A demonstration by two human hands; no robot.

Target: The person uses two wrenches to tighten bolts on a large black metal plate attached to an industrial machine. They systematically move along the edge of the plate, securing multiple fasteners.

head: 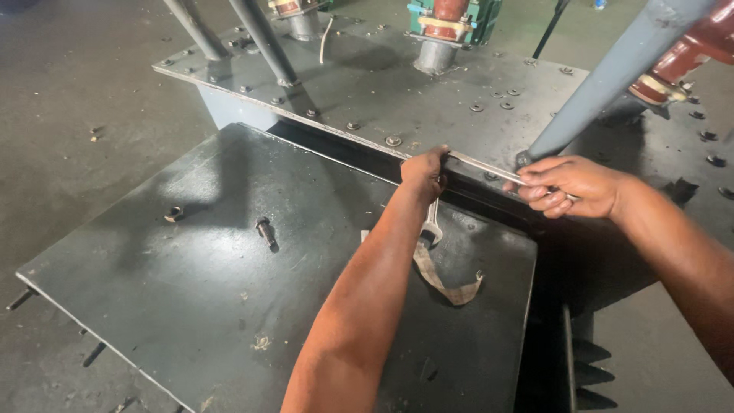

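My left hand (423,170) is closed at the edge of the bolted grey cover plate (428,99), gripping a second spanner (431,223) whose open end hangs down below the fist. My right hand (567,186) grips the handle of a long steel spanner (482,167) that lies along the plate's edge and reaches toward my left hand. Both arms stretch over a dark flat metal box top (191,291).
A loose bolt (265,232) and a nut (173,214) lie on the dark box top, with a strip of cloth tape (443,284) near my left forearm. Grey slanted bars (612,76) and brown insulators (440,23) rise from the cover plate. Cooling fins (589,367) sit at lower right.
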